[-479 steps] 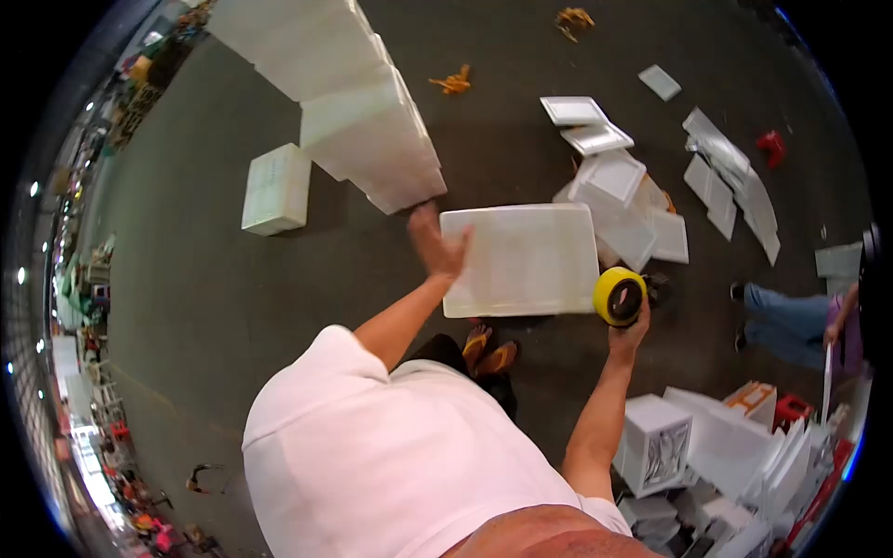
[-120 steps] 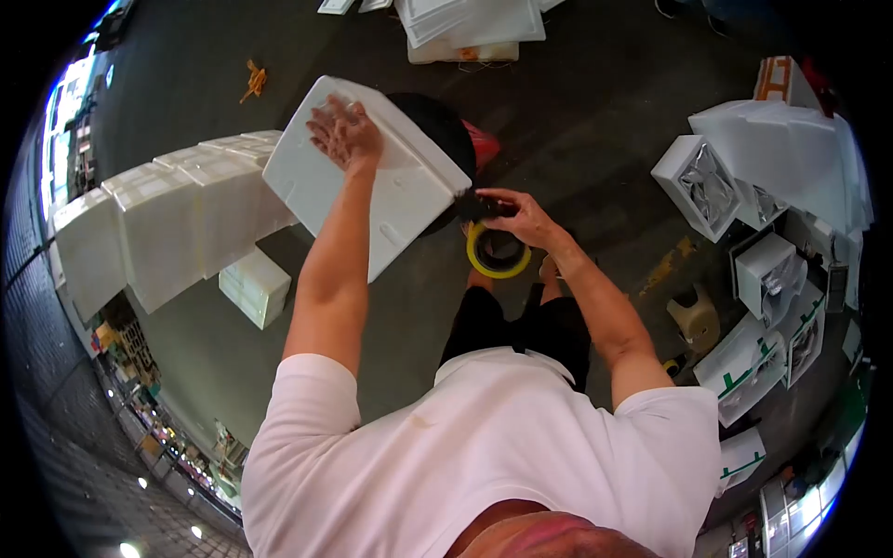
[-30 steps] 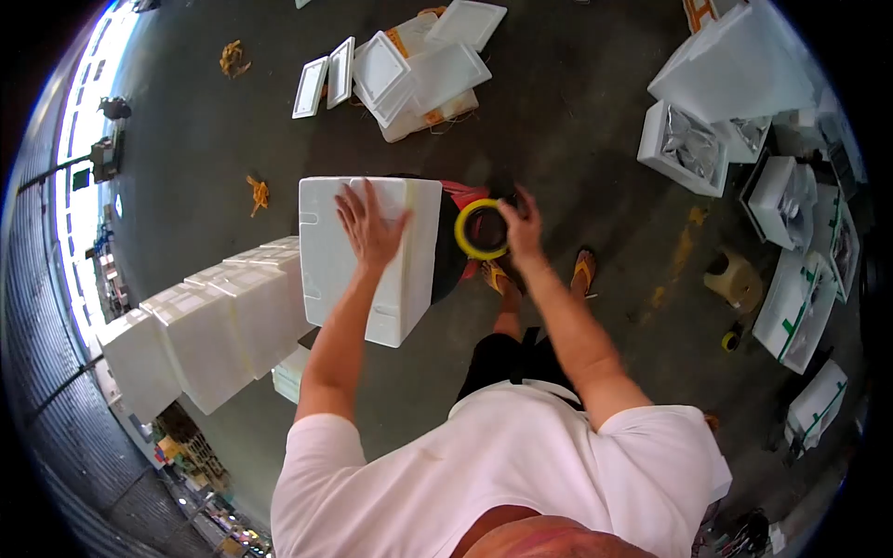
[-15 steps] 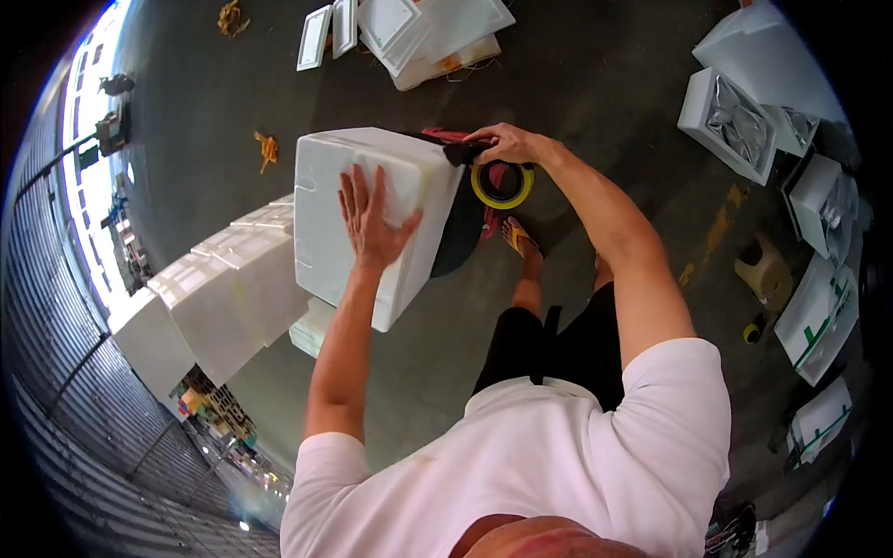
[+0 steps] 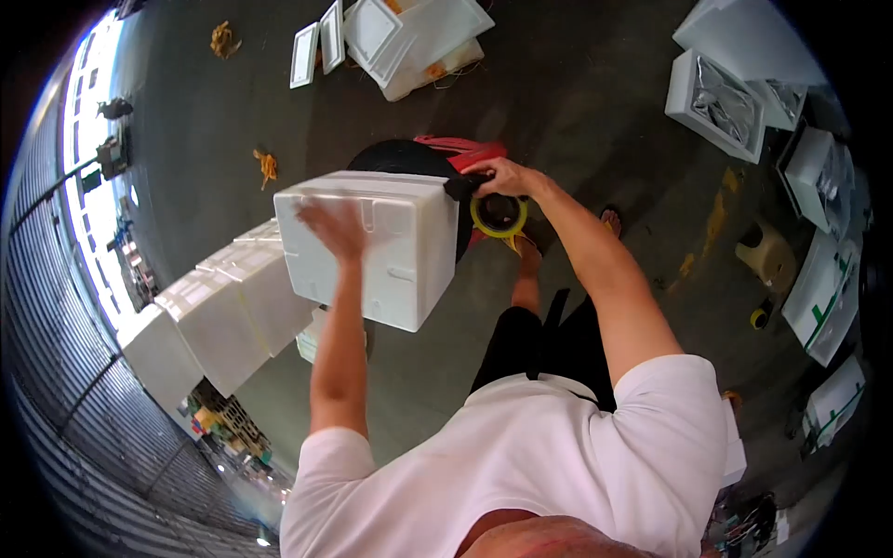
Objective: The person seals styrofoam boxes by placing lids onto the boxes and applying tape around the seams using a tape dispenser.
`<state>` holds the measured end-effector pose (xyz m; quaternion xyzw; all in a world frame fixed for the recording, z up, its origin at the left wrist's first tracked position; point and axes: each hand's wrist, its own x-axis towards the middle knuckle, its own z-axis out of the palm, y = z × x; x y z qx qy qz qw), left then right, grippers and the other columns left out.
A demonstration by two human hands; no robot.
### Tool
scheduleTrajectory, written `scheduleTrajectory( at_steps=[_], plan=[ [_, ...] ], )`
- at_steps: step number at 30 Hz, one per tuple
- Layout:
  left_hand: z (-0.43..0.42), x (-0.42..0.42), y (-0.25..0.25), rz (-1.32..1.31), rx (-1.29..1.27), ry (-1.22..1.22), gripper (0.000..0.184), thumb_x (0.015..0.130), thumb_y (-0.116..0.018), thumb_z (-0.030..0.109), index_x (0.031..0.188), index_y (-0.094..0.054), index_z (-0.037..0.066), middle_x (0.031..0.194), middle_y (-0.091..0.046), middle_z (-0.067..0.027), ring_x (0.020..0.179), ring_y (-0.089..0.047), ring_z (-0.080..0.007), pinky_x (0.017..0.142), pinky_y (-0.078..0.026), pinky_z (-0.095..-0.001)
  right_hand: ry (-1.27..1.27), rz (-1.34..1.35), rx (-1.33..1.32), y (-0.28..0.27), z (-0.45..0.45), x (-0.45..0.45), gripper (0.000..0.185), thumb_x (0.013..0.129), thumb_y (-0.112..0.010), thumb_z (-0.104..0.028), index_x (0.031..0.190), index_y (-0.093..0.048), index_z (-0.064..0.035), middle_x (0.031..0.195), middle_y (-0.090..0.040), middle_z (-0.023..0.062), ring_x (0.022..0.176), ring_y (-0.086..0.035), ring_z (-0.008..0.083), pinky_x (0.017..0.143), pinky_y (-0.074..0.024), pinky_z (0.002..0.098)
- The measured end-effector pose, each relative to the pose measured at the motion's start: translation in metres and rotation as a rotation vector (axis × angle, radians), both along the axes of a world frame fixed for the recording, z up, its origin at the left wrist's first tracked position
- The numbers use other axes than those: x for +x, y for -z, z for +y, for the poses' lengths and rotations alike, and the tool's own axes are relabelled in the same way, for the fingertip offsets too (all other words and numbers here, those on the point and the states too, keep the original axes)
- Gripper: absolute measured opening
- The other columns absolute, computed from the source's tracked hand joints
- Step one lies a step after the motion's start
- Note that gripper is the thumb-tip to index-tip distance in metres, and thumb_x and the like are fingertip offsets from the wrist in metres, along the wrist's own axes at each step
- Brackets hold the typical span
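A white foam box (image 5: pixel 391 251) is tilted on a round black top (image 5: pixel 400 156) with red parts beside it. My left hand (image 5: pixel 337 231) is over the near face of the box, blurred by motion, its fingers stretched out and holding nothing; whether it touches the foam I cannot tell. At the box's upper right corner, my right hand (image 5: pixel 504 177) is closed round a tape dispenser (image 5: pixel 460 189) with a yellow-edged roll of tape (image 5: pixel 499 216) hanging below. The dispenser's black head lies against the box edge.
More white foam boxes (image 5: pixel 219 312) stand in a row to the left. Foam lids (image 5: pixel 377 37) lie on the floor ahead. At right are opened boxes with silver lining (image 5: pixel 721 107), a beige stool (image 5: pixel 767 253) and another tape roll (image 5: pixel 759 319).
The box has turned and tipped, showing another face and more of the black top. My left hand has shifted slightly left and down; my right hand stays on the dispenser at the edge.
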<state>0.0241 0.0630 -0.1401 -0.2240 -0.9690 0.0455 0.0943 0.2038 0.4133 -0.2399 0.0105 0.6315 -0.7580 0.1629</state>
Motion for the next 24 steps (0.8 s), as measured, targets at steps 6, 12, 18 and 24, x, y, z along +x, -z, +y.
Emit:
scheduleTrajectory(
  at_steps=[6, 12, 18, 24],
  plan=[
    [0.105, 0.101, -0.085, -0.263, 0.089, 0.16, 0.105, 0.073, -0.074, 0.057, 0.155, -0.023, 0.016, 0.16, -0.014, -0.0203, 0.147, -0.006, -0.0459, 0.118, -0.01, -0.055, 0.083, -0.154, -0.131, -0.008, 0.002, 0.029, 0.063, 0.077, -0.079, -0.015, 0.136, -0.056, -0.0099, 0.13, -0.061, 0.0102, 0.114, -0.057, 0.0211, 0.099, -0.044, 0.0333],
    [0.153, 0.031, -0.08, -0.189, 0.368, -0.578, 0.104, 0.075, -0.071, 0.061, 0.154, -0.023, 0.013, 0.159, -0.016, -0.0218, 0.146, -0.008, -0.0483, 0.117, -0.01, -0.0556, 0.009, -0.166, -0.003, -0.026, -0.023, 0.087, 0.061, 0.078, -0.076, -0.01, 0.136, -0.056, -0.0121, 0.125, -0.064, 0.0085, 0.113, -0.057, 0.0184, 0.099, -0.0439, 0.0343],
    [0.11, 0.075, -0.102, -0.292, 0.066, 0.321, 0.097, 0.071, -0.078, 0.047, 0.152, -0.032, 0.016, 0.157, -0.021, -0.0234, 0.145, -0.013, -0.0477, 0.118, -0.013, -0.0551, 0.194, 0.045, 0.002, 0.003, -0.007, -0.035, 0.061, 0.078, -0.078, -0.018, 0.133, -0.057, -0.0076, 0.13, -0.06, 0.0148, 0.119, -0.056, 0.0222, 0.1, -0.0459, 0.0329],
    [0.107, 0.041, -0.073, -0.169, 0.143, -0.028, 0.095, 0.078, -0.069, 0.058, 0.154, -0.026, 0.021, 0.159, -0.017, -0.0217, 0.147, -0.011, -0.043, 0.119, -0.008, -0.0506, 0.06, -0.01, 0.012, 0.01, -0.018, 0.044, 0.061, 0.079, -0.079, -0.016, 0.135, -0.056, -0.0095, 0.119, -0.065, 0.0097, 0.113, -0.057, 0.0175, 0.099, -0.044, 0.0316]
  ],
)
